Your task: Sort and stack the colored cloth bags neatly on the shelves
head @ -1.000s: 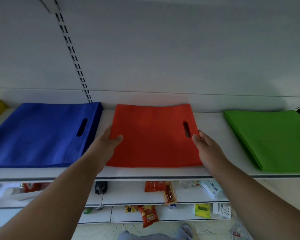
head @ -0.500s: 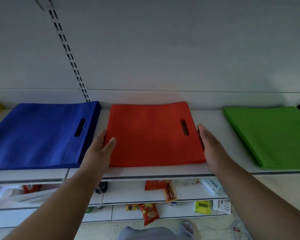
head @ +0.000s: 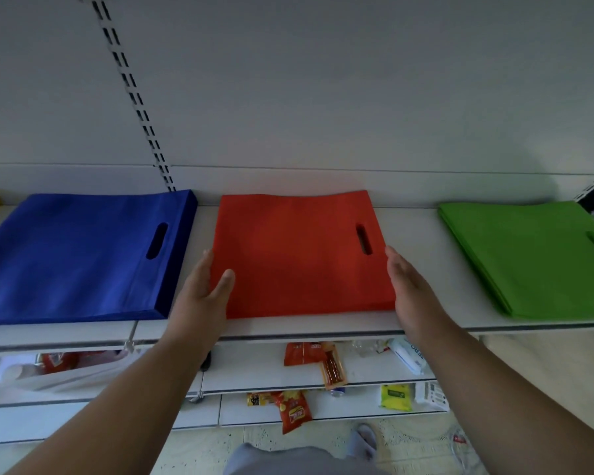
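On a white shelf (head: 415, 231) against a pale wall lie blue bags (head: 72, 255), green bags (head: 528, 255) and, between them, a flat red stack (head: 299, 255) with a handle slot, flanked by the open left hand (head: 203, 289) and right hand (head: 408, 286).

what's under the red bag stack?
The red bag stack lies flat on the white shelf. Nothing shows between them; the shelf beneath is covered, so anything there is hidden.

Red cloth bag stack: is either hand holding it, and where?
Neither grips it. The left hand and right hand lie flat against the red cloth bag stack's left and right edges, fingers straight.
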### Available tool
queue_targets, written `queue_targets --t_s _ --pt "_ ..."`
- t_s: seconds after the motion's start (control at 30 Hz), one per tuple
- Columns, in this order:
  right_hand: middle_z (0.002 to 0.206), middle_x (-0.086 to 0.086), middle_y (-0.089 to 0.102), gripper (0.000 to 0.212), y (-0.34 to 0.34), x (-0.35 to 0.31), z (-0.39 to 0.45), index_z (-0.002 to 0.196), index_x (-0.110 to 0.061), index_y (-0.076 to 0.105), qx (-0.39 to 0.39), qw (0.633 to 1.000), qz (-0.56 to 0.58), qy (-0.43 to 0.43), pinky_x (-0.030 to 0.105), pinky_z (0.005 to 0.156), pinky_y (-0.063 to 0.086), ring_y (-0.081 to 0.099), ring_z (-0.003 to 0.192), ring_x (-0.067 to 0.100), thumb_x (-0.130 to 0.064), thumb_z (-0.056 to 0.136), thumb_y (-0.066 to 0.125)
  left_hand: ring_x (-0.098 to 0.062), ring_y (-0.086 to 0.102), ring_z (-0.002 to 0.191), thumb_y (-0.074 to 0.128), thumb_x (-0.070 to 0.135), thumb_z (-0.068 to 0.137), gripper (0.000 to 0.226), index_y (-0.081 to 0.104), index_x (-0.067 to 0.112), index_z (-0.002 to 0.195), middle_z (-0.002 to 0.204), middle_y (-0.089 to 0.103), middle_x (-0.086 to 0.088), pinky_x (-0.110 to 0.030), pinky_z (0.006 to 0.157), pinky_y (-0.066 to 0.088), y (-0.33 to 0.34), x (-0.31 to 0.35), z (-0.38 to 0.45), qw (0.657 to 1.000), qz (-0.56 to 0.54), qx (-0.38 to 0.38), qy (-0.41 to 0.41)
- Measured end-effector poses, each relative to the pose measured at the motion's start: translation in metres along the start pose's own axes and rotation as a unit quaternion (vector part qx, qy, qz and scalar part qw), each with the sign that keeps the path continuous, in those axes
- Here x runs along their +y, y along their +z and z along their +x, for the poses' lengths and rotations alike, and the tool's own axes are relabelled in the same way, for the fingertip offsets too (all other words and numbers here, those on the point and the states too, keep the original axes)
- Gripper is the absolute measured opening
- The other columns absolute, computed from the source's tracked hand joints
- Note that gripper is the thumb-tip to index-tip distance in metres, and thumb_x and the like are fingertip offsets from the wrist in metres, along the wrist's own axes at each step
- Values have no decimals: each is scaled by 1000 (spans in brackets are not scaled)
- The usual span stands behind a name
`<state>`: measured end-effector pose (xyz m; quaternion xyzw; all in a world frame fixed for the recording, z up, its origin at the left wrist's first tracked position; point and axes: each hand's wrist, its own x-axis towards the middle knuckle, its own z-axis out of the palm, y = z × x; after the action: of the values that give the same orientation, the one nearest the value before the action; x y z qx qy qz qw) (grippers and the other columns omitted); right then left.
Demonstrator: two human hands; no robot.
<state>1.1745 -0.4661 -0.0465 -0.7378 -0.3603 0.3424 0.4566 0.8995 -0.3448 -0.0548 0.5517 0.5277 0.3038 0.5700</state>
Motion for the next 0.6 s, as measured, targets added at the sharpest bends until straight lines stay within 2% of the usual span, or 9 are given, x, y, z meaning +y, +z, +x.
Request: queue_targets --t_s 0.1,0.2,0.3,0.37,0.47,0.6 --pt "149 7 45 72 -10 3 -5 148 -15 37 35 998 -46 -19 38 114 33 42 135 16 -60 91 38 -12 45 130 50 38 98 58 26 39 150 141 45 14 -41 111 35 -1 -1 -5 999 15 23 21" --pt "142 -13 52 73 -18 13 -13 150 -29 35 -13 994 -101 -30 31 110 39 50 126 1 -51 86 63 -8 47 126 52 37 97 60 26 38 151 137 48 15 -35 106 37 -3 -5 -16 998 57 11 29" --pt "143 -16 44 96 -17 22 -14 153 -31 27 -34 985 -166 -44 23 108 35 47 127 1 -31 75 84 -12 36 139 58 60 81 81 18 46 149 153 33 15 -48 112 34 -8 -6 -15 988 150 -21 38" --pt "146 -10 43 99 -21 25 -10 151 -26 31 -29 972 -216 -89 21 108 34 46 128 3 -24 70 88 -16 32 142 66 56 77 92 14 43 151 158 24 13 -50 112 34 -11 -4 -12 973 222 -35 53" --pt "143 -2 49 90 -32 19 -3 146 -20 42 -23 949 -286 -130 17 101 34 49 119 5 -23 69 88 -19 27 143 74 30 83 94 12 34 154 160 12 12 -47 112 35 -14 -4 -13 947 311 -18 79" --pt "139 -6 50 85 -41 12 2 144 -23 44 -57 930 -338 -135 18 100 32 47 117 2 -33 71 86 -21 34 139 76 32 81 91 20 33 152 159 14 9 -41 109 40 -19 -5 -11 917 386 -39 93"
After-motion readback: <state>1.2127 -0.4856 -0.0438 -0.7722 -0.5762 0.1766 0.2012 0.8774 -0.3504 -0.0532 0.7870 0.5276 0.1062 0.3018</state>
